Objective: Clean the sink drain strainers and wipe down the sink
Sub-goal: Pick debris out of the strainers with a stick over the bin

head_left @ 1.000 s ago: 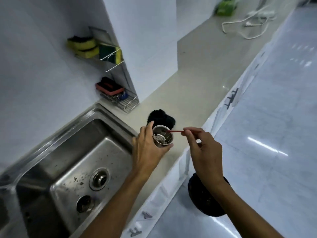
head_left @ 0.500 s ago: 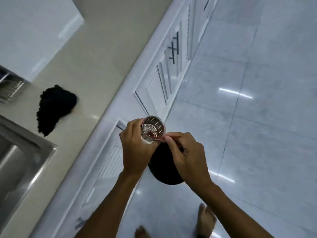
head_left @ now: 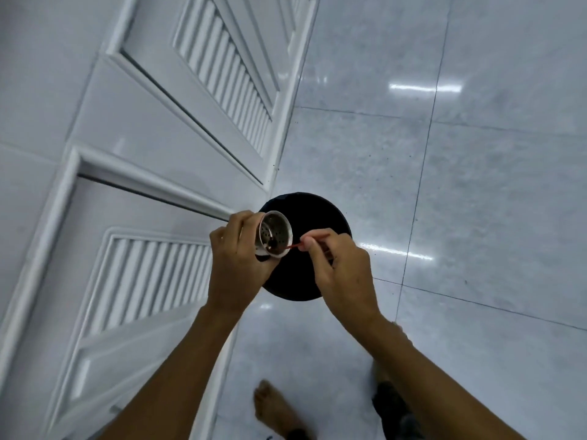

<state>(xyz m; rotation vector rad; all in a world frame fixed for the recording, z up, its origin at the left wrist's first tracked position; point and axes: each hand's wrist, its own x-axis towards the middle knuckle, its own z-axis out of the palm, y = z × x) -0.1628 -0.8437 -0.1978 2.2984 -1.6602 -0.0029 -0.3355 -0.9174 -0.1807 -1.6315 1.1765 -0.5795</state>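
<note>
Inside, perforated steel strainer (head_left: 275,234), seemingly grimy

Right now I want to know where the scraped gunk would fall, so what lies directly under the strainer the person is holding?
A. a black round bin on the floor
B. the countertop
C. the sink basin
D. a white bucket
A: the left hand tips the strainer over the black round bin standing on the tiled floor beside the cabinet doors.
</note>
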